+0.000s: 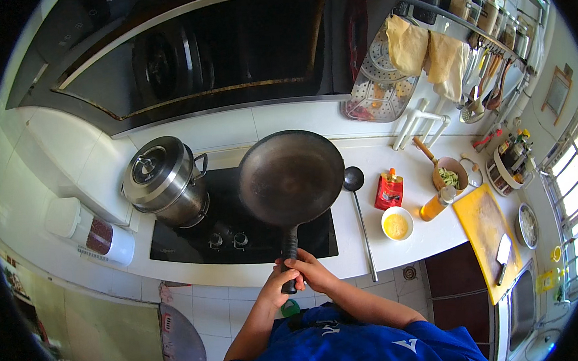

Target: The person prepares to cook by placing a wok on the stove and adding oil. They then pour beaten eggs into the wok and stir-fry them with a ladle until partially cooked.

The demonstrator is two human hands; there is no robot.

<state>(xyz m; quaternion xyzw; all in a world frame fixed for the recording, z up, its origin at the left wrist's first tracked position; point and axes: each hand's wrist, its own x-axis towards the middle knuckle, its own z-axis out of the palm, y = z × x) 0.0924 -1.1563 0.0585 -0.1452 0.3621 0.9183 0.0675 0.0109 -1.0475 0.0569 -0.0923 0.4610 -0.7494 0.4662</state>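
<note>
Both of my hands grip the dark handle of an empty wok (291,178) over the right part of the black gas hob (179,247). My left hand (275,283) closes round the handle's lower end, and my right hand (310,273) wraps it from the other side. Whether the wok's base rests on the burner cannot be told. Right of the hob lies a long-handled metal ladle (354,179). Beyond it are a red spouted pouch (389,191), a white bowl of beaten egg (397,223) and a bottle of yellow oil (434,207).
A lidded steel pot (162,183) stands on the hob's left. Rightwards are a small saucepan (450,173) with cut green vegetables, a yellow cutting board (485,218) bearing a cleaver (503,252), and a metal bowl (526,225). The range hood (241,49) hangs above.
</note>
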